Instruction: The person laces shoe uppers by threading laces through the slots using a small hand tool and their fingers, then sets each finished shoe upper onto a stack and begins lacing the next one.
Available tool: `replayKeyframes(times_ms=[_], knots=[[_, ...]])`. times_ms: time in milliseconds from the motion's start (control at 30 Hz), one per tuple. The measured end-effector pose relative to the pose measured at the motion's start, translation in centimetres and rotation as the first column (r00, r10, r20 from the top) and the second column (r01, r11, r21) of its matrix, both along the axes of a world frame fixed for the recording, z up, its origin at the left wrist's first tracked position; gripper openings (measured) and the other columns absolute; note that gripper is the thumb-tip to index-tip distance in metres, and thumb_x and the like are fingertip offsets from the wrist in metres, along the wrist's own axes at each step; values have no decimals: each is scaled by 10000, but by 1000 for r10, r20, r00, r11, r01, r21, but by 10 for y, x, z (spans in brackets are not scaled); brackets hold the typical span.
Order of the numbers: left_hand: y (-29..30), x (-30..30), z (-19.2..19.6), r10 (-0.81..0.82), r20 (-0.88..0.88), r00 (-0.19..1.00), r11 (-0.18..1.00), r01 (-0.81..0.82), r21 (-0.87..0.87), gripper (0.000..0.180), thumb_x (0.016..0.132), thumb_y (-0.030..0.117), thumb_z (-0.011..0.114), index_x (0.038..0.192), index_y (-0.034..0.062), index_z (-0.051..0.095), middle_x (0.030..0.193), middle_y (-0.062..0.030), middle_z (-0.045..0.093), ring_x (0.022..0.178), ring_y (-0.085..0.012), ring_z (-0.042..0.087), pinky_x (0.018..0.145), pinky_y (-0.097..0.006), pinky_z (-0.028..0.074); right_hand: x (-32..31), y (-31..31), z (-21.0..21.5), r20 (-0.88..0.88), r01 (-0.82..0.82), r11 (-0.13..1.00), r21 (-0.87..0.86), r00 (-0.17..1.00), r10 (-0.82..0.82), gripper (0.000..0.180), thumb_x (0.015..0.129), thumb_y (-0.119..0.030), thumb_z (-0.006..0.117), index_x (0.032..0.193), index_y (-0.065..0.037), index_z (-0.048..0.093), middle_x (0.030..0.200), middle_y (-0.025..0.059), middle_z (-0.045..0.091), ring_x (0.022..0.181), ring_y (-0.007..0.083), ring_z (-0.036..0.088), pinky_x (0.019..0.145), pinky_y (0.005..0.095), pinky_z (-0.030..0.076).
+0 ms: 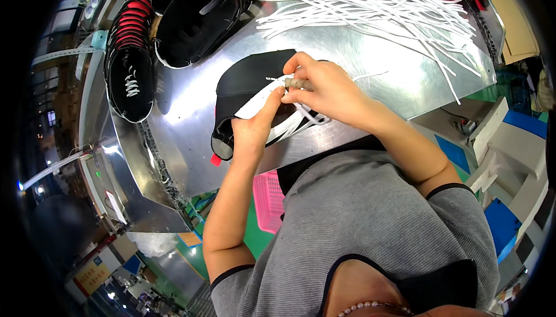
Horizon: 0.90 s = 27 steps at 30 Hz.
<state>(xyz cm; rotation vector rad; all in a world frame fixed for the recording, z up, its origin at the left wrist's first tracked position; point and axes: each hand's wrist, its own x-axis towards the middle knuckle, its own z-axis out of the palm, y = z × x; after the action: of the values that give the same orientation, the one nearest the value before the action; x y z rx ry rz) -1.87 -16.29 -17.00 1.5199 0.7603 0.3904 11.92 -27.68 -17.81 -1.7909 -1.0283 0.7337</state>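
On the metal tabletop in front of me lies a black shoe upper (243, 79) with a red tab at one end. My left hand (255, 129) reaches into its opening and grips a white strip (253, 104) along the edge, thumb on top. Between the thumb and fingers of my right hand (331, 90) is a small hand tool with a brownish wrapped handle (302, 85). Its tip points at the white strip beside my left thumb, where the fingers hide it. White laces (298, 121) hang from the upper below my hands.
A large heap of white laces (370, 1) covers the far side of the metal table (191, 137). Black and red shoe uppers stand nested at the far left, one stack (130, 79) near the table's edge. Below the table is a pink basket (267, 201).
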Motion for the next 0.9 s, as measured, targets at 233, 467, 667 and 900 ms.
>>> replayKeyframes(times_ms=[233, 467, 667, 900], knots=[[-1, -1, -3, 4, -24, 1000, 999, -3, 53, 86, 890, 123, 712, 939, 53, 702, 819, 11, 677, 708, -54, 586, 622, -208, 441, 4, -14, 4, -1, -16, 994, 110, 1000, 16, 195, 916, -195, 629, 932, -5, 585, 732, 152, 656, 715, 329, 643, 651, 421, 488], [-7, -5, 0, -18, -102, 995, 996, 27, 90, 122, 894, 68, 697, 981, -16, 679, 809, -41, 699, 738, -109, 660, 688, -245, 514, 9, -5, 12, 188, -81, 991, -104, 977, 99, 134, 888, -161, 630, 892, -27, 623, 710, 146, 666, 692, 335, 662, 628, 432, 498], [-11, -5, 4, -69, -26, 997, 994, 71, 78, 143, 934, 69, 619, 1027, -32, 656, 888, -60, 683, 731, -113, 623, 678, -257, 501, 0, 17, 16, 510, -181, 966, -182, 823, 251, 150, 853, -169, 650, 874, -28, 603, 707, 171, 660, 706, 358, 666, 631, 441, 506], [23, -13, 5, -195, -170, 966, 919, 119, -377, 144, 926, 138, 637, 920, 4, 688, 840, -36, 676, 687, -89, 571, 641, -250, 456, 36, 14, 36, 166, -109, 954, -279, 973, 159, 152, 942, -176, 578, 968, -29, 609, 775, 135, 657, 769, 274, 660, 688, 367, 505]])
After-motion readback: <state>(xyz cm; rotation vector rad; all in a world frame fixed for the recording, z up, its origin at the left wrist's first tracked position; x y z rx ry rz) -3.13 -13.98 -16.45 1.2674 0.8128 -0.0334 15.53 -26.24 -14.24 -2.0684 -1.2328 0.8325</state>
